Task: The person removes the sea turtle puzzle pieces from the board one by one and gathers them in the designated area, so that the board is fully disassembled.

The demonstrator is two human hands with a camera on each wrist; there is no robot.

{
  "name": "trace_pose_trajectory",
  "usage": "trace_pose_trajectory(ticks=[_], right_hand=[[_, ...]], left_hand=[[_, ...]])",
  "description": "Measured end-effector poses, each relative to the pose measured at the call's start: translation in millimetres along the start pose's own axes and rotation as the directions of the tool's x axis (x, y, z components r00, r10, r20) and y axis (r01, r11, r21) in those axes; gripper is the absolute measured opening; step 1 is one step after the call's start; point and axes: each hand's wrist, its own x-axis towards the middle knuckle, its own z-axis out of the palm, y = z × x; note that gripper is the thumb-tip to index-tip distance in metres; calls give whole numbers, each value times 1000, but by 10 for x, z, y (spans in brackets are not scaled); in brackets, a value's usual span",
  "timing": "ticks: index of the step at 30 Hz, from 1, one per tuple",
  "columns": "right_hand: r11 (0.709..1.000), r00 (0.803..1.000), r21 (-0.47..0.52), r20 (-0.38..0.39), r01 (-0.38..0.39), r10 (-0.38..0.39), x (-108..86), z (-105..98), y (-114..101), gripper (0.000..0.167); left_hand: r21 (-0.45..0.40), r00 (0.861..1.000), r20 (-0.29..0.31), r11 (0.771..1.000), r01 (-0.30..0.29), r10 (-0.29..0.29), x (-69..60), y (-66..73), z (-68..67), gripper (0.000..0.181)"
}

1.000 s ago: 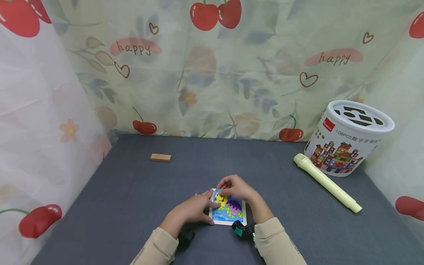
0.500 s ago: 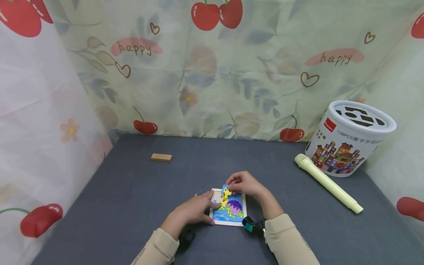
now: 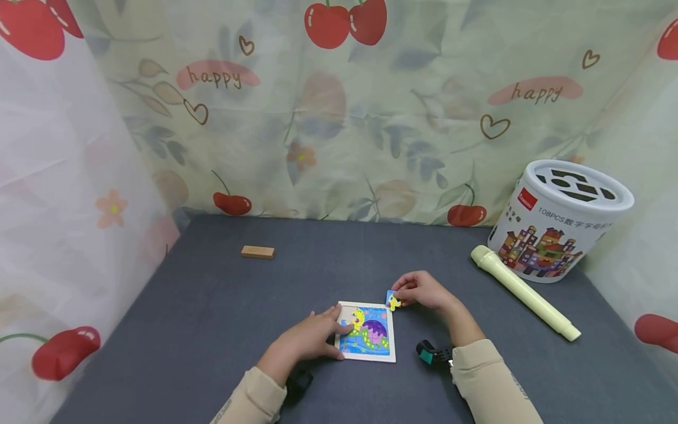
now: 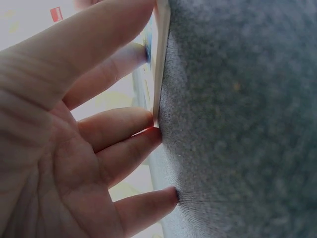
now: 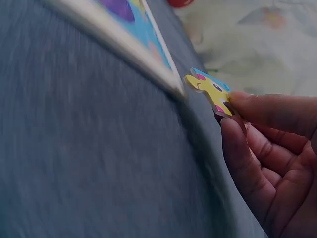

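A square puzzle board (image 3: 368,357) with a white frame and a colourful picture lies flat on the table. My left hand (image 3: 307,340) rests at its left edge, the thumb over the picture. In the left wrist view the extended fingers of my left hand (image 4: 94,119) touch the pale frame (image 4: 161,64) and the cloth. Just off the board's upper right corner, my right hand (image 3: 426,292) pinches a small yellow and blue puzzle piece (image 3: 392,301). The right wrist view shows the piece (image 5: 213,93) between thumb and fingers of my right hand (image 5: 277,153), beside the frame's corner (image 5: 171,87).
On the dark table (image 3: 212,318), a small wooden block (image 3: 258,252) lies at the back left. A pale yellow stick (image 3: 524,292) lies on the right, near a white printed bucket (image 3: 556,224). Patterned cloth (image 3: 339,135) hangs behind.
My right hand has lifted the puzzle piece from the board's upper left area and carried it right, past the upper right corner. The left hand has stayed in place.
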Motion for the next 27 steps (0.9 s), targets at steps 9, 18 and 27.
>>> trace_pose_trajectory(ticks=[9, 18, 27], right_hand=[[1000, 1000, -4, 20, -13, 13, -52, -205, 117, 23], [999, 999, -23, 32, -23, 24, -83, -325, 180, 24], [998, 1000, -58, -8, 22, -22, -64, -304, 218, 22]], left_hand=[[-3, 1000, 1, 1000, -4, 4, -10, 2, -8, 59], [-9, 1000, -17, 1000, -11, 11, -14, 16, 7, 59], [-5, 1000, -20, 1000, -12, 12, -12, 11, -1, 59]])
